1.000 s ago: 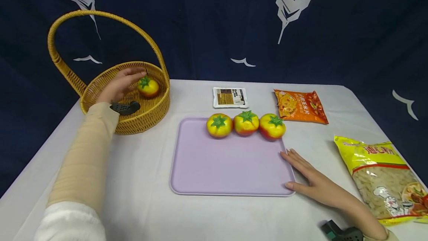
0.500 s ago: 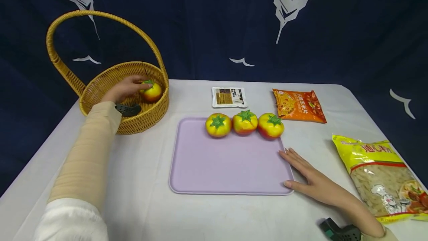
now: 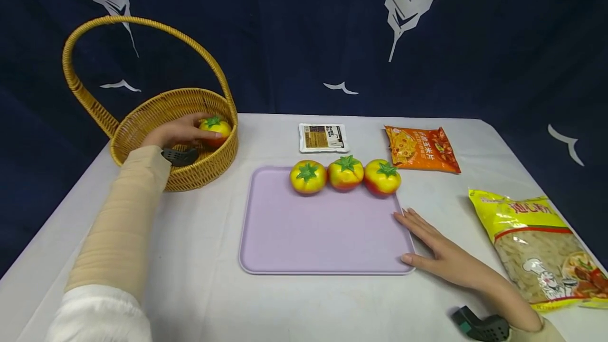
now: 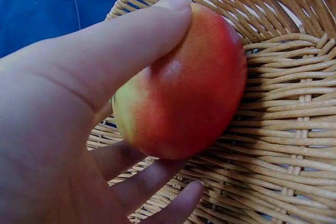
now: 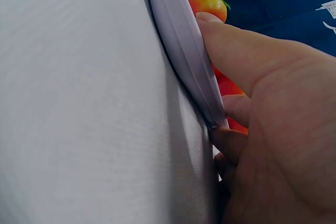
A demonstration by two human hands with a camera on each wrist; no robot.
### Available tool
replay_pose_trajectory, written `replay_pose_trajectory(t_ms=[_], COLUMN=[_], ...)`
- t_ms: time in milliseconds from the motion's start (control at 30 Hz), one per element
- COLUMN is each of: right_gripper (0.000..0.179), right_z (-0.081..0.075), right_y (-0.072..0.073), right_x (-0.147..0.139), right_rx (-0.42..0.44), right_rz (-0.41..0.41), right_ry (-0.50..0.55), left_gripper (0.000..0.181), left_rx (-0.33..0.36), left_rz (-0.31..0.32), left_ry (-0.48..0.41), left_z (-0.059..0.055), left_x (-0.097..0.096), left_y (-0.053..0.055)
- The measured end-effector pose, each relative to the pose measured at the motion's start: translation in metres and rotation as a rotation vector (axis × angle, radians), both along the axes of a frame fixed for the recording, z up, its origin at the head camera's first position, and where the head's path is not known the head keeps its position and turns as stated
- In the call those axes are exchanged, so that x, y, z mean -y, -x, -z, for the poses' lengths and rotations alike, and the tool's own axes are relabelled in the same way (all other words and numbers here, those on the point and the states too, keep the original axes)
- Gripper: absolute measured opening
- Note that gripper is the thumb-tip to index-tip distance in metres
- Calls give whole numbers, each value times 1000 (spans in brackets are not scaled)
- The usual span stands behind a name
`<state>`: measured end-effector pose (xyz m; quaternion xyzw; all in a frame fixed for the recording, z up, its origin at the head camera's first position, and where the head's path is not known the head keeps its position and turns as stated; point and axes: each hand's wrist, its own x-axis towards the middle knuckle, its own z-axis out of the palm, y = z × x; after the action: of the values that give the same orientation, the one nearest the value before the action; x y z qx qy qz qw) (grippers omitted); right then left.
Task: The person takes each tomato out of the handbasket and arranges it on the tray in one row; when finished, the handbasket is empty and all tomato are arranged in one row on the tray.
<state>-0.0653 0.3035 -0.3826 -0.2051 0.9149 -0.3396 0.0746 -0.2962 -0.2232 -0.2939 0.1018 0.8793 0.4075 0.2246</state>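
Note:
Inside the wicker basket (image 3: 204, 173) at the left, my left hand (image 3: 176, 131) grips a yellow-and-red tomato (image 3: 217, 126) with a green leafy top. The left wrist view shows the thumb across one side of this tomato (image 4: 202, 90) and fingers at its other side, close to the woven wall. Three similar tomatoes, a left one (image 3: 308, 177), a middle one (image 3: 345, 174) and a right one (image 3: 381, 178), stand in a row along the far edge of a lilac tray (image 3: 323, 236). My right hand (image 3: 444, 257) touches the tray's right rim, fingers extended and spread.
A small white packet (image 3: 324, 138) and an orange snack bag (image 3: 423, 149) lie behind the tray. At the right is a yellow bag of pasta (image 3: 541, 252). The basket's tall handle (image 3: 152, 22) arches over the left arm. A dark blue curtain hangs behind the table.
My left hand has lowered onto the tomato in the basket and taken hold of it; the tomato shifted slightly right. The right hand stays at the tray's rim.

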Motion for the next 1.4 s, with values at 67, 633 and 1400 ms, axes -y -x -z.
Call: replay_pose_trajectory(t_ms=[67,633,1400], right_gripper=[72,73,72], right_z=[0,-3,-2], right_y=[0,3,3], right_x=[0,0,1], right_rx=[0,14,12], right_rz=[-1,-19,-16], right_ry=[4,4,-1], left_gripper=[80,66,76], left_rx=[-24,-315,-398], left_rz=[1,-228,240], left_ry=[20,-456,-266], left_z=[0,-41,46], left_x=[0,-12,-90], left_y=[-1,-64,-96])
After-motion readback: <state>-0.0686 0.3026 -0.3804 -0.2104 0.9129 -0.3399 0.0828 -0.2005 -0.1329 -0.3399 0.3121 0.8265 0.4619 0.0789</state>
